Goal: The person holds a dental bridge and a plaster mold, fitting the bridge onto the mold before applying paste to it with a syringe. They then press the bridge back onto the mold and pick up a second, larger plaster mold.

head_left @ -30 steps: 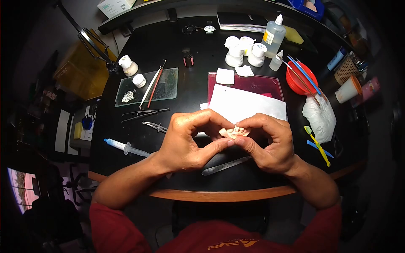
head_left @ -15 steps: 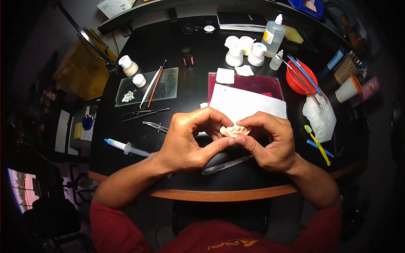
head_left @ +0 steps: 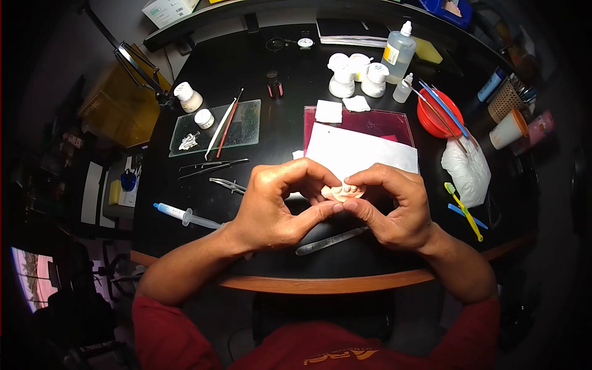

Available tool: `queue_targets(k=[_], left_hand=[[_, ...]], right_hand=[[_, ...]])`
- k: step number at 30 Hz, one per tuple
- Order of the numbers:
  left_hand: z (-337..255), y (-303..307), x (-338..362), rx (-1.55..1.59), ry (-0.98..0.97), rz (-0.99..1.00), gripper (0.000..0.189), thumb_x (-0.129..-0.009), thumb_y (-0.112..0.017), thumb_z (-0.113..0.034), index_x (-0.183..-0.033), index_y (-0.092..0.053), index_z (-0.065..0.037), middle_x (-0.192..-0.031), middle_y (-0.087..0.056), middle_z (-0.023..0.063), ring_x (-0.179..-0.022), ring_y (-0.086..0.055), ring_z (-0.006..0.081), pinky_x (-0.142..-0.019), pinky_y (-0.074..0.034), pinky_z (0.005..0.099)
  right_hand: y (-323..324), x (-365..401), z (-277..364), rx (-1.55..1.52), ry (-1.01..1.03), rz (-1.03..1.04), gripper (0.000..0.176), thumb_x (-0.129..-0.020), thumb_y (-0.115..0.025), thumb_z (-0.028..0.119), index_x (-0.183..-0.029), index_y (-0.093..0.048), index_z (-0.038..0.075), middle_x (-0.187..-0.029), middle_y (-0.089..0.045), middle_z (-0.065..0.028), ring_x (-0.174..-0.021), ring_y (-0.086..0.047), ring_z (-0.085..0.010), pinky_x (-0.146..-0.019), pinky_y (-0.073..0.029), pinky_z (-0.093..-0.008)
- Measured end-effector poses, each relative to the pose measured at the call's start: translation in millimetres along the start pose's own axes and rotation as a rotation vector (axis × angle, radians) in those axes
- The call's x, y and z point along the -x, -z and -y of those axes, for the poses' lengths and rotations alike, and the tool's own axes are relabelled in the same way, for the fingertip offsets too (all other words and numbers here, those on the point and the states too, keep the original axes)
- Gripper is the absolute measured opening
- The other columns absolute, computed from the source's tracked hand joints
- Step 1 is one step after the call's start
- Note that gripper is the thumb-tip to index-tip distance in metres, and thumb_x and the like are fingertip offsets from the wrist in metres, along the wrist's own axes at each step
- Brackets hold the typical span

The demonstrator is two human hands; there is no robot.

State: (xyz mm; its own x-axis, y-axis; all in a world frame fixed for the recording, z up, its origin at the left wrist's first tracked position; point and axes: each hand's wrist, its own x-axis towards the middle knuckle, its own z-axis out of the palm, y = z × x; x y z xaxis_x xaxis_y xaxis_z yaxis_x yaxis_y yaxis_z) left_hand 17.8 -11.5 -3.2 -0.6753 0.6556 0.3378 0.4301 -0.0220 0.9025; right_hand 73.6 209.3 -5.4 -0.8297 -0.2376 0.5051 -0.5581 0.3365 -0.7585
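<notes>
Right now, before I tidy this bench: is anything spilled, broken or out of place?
Nothing looks spilled or broken. The left hand and right hand pinch a pink piece between them above the table. The one mess, a white blob, sits on the glass slab. The syringe lies near the table's left edge.
</notes>
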Motion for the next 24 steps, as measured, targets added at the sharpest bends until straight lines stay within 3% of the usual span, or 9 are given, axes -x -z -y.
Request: queue_targets(k=[4,9,16,21,23,24], left_hand=[[1,-2,-2,-0.045,-0.077,-0.058,0.019,-0.081,-0.08,-0.002,-0.096,-0.069,0.004,-0.085,-0.072,0.0094,-0.076,-0.071,0.0128,-0.069,-0.056,0.0252],[0,4,-5,-0.207,-0.247,-0.031,0.019,-0.078,-0.083,-0.005,-0.094,-0.073,-0.001,-0.084,-0.073,0.0097,-0.072,-0.071,0.014,-0.062,-0.055,0.0246],[4,4,-8,-0.251,-0.367,-0.075,0.029,-0.076,-0.084,-0.004,-0.101,-0.071,-0.003,-0.082,-0.073,0.0087,-0.073,-0.072,0.0149,-0.063,-0.056,0.025],[-17,11,-3,-0.591,-0.429,-0.091,0.045,-0.071,-0.087,-0.008,-0.113,-0.069,-0.005,-0.102,-0.071,0.0134,-0.089,-0.07,0.027,-0.076,-0.058,0.0341],[-45,17,11,-0.746,-0.675,-0.27,0.044,-0.072,-0.088,-0.013,-0.111,-0.07,-0.004,-0.096,-0.071,0.0116,-0.084,-0.069,0.0271,-0.076,-0.056,0.036],[-60,16,30,-0.773,-0.681,-0.366,0.036,-0.074,-0.088,-0.014,-0.103,-0.07,-0.003,-0.089,-0.072,0.0105,-0.077,-0.069,0.0253,-0.07,-0.056,0.0352]], right_hand=[[-2,-4,5,0.047,0.055,-0.049,0.023,-0.085,-0.079,0.01,-0.101,-0.069,-0.002,-0.088,-0.071,-0.0142,-0.075,-0.069,-0.019,-0.066,-0.053,-0.0285],[0,3,-2,-0.108,-0.082,0.031,0.028,-0.087,-0.076,0.008,-0.111,-0.071,-0.003,-0.097,-0.073,-0.0129,-0.086,-0.072,-0.0178,-0.073,-0.056,-0.0267],[-4,1,-8,-0.335,-0.081,0.04,0.018,-0.091,-0.072,0.004,-0.108,-0.072,-0.002,-0.102,-0.072,-0.0119,-0.087,-0.071,-0.014,-0.069,-0.059,-0.0214],[-4,4,2,-0.377,-0.214,0.041,0.011,-0.093,-0.069,0.004,-0.102,-0.068,-0.003,-0.094,-0.07,-0.0084,-0.084,-0.069,-0.0128,-0.072,-0.058,-0.0258],[-3,7,-4,-0.263,-0.141,0.011,0.013,-0.092,-0.071,0.006,-0.101,-0.068,-0.003,-0.091,-0.07,-0.0083,-0.082,-0.068,-0.0127,-0.071,-0.057,-0.0261],[-1,6,-8,-0.204,-0.103,-0.011,0.014,-0.091,-0.072,0.007,-0.101,-0.069,-0.002,-0.09,-0.07,-0.0083,-0.08,-0.068,-0.0126,-0.07,-0.057,-0.0263]])
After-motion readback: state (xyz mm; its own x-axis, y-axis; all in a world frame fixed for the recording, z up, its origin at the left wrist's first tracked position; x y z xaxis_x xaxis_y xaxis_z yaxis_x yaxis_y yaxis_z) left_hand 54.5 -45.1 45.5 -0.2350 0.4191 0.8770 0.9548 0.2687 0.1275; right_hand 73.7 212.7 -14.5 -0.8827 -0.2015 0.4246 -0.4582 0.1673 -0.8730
